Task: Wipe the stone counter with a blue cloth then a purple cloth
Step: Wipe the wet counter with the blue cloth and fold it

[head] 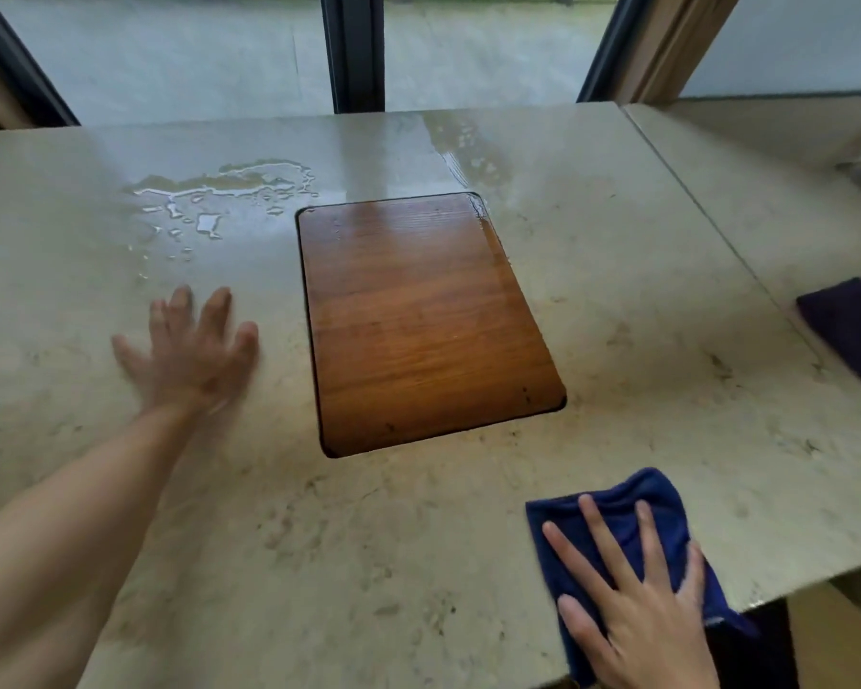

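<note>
Beige stone counter [468, 539], polished, mottled with darker flecks, a seam line running along its right side. Set flush into its middle: wooden panel [418, 320], rectangular with rounded corners, orange-brown grain, dark gap around the edge, glossy. Water puddle [229, 191] sits on the stone at the far left of the panel, irregular blobs plus scattered droplets; a second wet streak [463, 146] runs from the far edge down to the panel's far right corner. Blue cloth [632, 509], fuzzy towel texture, crumpled, lies at the counter's near right corner, one end hanging over the edge. Right hand [637, 614] lies flat on it, fingers straight and spread, pressing rather than gripping. Left hand [195, 350] is blurred, fingers straight and splayed wide, holding nothing, over bare stone left of the panel; contact with the surface can't be confirmed. Purple cloth [856, 325], dark, folded flat, lies well apart at the right edge, beyond the seam. Glass panes with dark frame behind the counter.
</note>
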A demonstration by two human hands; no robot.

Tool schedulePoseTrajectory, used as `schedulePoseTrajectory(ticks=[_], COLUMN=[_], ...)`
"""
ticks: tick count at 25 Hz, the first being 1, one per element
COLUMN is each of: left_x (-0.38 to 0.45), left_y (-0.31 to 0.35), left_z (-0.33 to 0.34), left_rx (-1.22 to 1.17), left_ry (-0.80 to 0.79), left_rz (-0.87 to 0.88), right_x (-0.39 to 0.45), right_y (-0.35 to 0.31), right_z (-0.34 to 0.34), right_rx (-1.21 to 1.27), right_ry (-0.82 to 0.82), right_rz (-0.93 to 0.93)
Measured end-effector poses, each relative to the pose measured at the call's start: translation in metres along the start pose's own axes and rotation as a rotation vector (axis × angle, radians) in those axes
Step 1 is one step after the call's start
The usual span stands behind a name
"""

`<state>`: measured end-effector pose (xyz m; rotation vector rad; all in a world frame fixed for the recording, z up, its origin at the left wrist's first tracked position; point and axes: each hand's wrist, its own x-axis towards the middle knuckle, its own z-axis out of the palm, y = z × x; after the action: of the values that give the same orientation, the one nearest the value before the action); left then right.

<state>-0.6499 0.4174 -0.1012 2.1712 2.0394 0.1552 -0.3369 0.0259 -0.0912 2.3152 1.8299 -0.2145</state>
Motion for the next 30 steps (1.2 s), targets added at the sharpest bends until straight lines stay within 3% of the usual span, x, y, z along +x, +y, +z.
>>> schedulePoseTrajectory(ticks=[8, 10, 16, 20, 25, 30], left_x=[0.0, -0.004, -0.001, 0.001, 0.003, 0.006], left_y=[-0.001, 0.0, 0.0, -0.001, -0.003, -0.001], left_z=[0.002, 0.004, 0.007, 0.011, 0.009, 0.003], left_rx=[0.004, 0.024, 0.031, 0.044, 0.084, 0.077], left_ry=[-0.035, -0.056, -0.039, -0.014, -0.017, -0.072], left_rz=[-0.041, -0.057, -0.081, -0.068, -0.04, -0.068], right_x=[0.209, 0.262, 0.523, 0.637, 0.638, 0.516], right_y=[-0.019, -0.017, -0.025, -0.038, -0.063, -0.068], right_z=[-0.043, -0.059, -0.127, -0.156, -0.161, -0.131], right_rx=[0.151, 0.117, 0.209, 0.211, 0.164, 0.134], right_ry=[0.009, 0.08, 0.037, 0.008, -0.02, -0.015], right_rz=[-0.001, -0.029, -0.026, -0.02, -0.15, -0.341])
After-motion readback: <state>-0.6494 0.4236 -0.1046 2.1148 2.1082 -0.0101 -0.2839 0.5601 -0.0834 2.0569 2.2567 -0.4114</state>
